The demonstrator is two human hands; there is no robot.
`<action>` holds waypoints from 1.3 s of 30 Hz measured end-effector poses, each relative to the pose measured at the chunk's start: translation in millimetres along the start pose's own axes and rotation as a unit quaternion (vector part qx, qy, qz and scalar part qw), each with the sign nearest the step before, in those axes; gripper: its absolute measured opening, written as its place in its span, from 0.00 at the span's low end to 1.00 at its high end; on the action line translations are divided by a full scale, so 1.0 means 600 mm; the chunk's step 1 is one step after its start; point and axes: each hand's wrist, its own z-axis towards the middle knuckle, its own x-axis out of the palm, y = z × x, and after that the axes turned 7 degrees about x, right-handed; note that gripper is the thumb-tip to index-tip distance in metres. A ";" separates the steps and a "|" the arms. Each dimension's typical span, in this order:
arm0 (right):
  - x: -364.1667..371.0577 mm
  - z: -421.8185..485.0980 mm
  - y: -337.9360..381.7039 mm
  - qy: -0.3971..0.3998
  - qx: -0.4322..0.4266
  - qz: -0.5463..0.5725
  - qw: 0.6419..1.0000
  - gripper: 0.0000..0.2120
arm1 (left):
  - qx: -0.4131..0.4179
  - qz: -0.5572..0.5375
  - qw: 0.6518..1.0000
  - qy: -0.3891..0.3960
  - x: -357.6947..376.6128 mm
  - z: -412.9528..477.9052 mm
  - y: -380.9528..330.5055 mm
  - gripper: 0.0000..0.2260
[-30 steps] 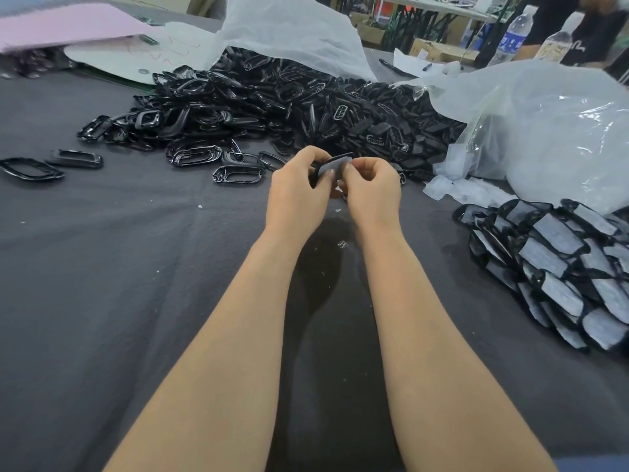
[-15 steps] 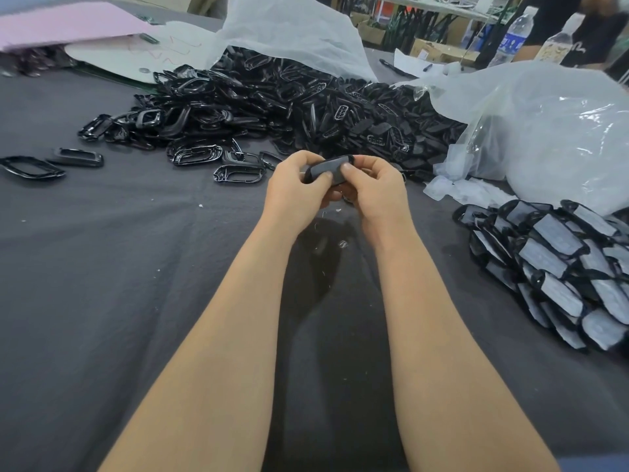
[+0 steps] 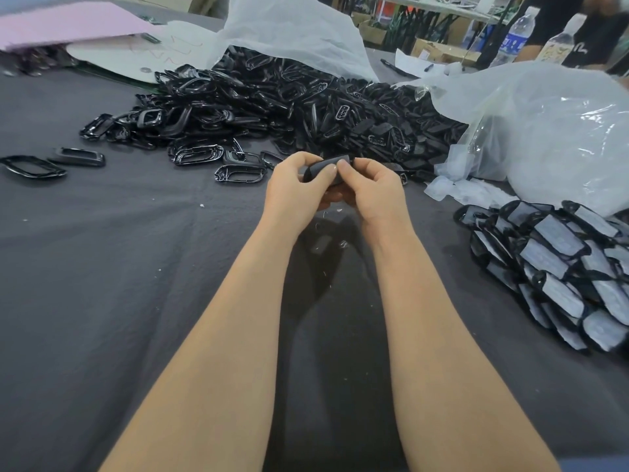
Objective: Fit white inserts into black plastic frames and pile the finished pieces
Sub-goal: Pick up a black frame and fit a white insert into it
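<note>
Over the middle of the dark cloth, my left hand [image 3: 292, 190] and my right hand [image 3: 372, 190] together grip one black plastic frame [image 3: 321, 168], thumbs pressed on its top. Whether a white insert sits in it is hidden by my fingers. A large heap of loose black frames [image 3: 289, 110] lies just behind my hands. To the right lies the pile of finished pieces [image 3: 558, 267], black frames with whitish inserts showing. A few flat white inserts [image 3: 466, 192] lie near the plastic bag.
A big translucent plastic bag [image 3: 551, 131] sits at the right rear, another white bag [image 3: 292, 32] behind the heap. Single frames [image 3: 32, 166] lie at far left. Pink board [image 3: 64, 25] at the back left. Water bottles [image 3: 514, 37] and a person stand beyond the table.
The piece turned in my fingers: its pale face showed a second ago, now only its dark side shows. My hands stayed in place, shifting slightly toward me.
</note>
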 end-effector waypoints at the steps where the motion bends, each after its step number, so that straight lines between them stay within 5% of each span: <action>1: 0.000 0.000 0.000 0.009 0.006 0.002 1.000 0.05 | 0.002 0.009 1.000 -0.001 -0.001 0.000 0.000 0.02; 11: 0.005 -0.004 -0.001 -0.061 -0.075 -0.150 0.984 0.05 | 0.034 0.088 0.995 -0.013 0.002 0.003 0.004 0.04; 18: 0.002 -0.010 0.006 0.012 -0.008 -0.092 0.996 0.06 | 0.028 0.075 0.997 -0.020 -0.001 0.006 0.006 0.06; 39: 0.006 -0.007 0.011 -0.041 -0.030 -0.102 0.994 0.04 | -0.008 0.001 1.000 0.004 0.001 0.007 0.003 0.10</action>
